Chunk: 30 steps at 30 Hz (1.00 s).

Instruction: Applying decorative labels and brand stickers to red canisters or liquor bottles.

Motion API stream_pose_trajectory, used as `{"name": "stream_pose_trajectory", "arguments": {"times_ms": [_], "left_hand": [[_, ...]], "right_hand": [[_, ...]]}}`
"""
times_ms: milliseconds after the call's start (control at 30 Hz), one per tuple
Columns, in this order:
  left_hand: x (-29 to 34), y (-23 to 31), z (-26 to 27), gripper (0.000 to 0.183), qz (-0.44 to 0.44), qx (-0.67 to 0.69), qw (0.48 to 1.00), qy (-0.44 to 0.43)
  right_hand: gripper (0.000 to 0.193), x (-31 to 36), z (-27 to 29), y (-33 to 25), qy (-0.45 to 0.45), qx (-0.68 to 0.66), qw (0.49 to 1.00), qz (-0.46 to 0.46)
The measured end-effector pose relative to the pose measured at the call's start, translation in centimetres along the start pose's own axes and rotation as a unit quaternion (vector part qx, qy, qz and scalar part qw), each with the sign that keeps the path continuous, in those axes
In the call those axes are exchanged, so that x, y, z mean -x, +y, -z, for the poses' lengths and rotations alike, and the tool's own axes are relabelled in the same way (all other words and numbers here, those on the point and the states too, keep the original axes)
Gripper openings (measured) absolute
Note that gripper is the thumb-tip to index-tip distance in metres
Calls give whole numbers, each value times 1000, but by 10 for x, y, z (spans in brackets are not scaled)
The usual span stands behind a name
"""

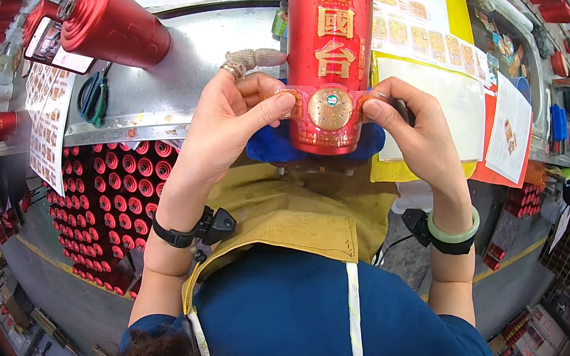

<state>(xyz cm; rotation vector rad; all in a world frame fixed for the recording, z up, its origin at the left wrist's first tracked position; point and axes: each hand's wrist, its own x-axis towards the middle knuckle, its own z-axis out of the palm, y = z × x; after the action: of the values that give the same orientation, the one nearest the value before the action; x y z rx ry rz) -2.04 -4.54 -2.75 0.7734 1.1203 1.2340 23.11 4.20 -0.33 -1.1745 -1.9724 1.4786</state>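
A red bottle (325, 45) with gold characters lies before me on a blue pad (268, 145), its dark neck pointing away. Across its lower part stretches a clear decal strip (294, 103) with a round gold emblem in the middle. My left hand (232, 112) pinches the strip's left end between thumb and fingers. A knitted cover sleeves one finger of that hand, which reaches to the bottle's side. My right hand (412, 127) pinches the right end of the strip. Whether the strip is fully flat on the bottle I cannot tell.
Left on the metal bench are another red bottle (120, 27), a phone (58, 48) and scissors (94, 97). Decal sheets (48, 119) hang at the bench's edge. Below stand several rows of red bottles (115, 191). A yellow folder (432, 89) with papers lies right. Other people work at both sides.
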Motion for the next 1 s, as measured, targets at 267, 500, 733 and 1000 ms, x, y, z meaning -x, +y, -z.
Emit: {"name": "stream_pose_trajectory", "arguments": {"times_ms": [267, 500, 733, 1000], "left_hand": [[0, -6, 1, 41, -2, -5, 1000, 29], [0, -5, 0, 41, -1, -15, 1000, 25], [1, -5, -3, 52, -32, -8, 999, 21], [-3, -24, 2, 53, -164, -206, 952, 157]], "right_hand": [[25, 0, 0, 1, -5, -2, 1000, -1], [22, 1, 0, -7, 3, 28, 999, -16], [24, 2, 6, -13, 50, 106, 993, 21], [108, 22, -14, -28, 87, 256, 952, 146]]}}
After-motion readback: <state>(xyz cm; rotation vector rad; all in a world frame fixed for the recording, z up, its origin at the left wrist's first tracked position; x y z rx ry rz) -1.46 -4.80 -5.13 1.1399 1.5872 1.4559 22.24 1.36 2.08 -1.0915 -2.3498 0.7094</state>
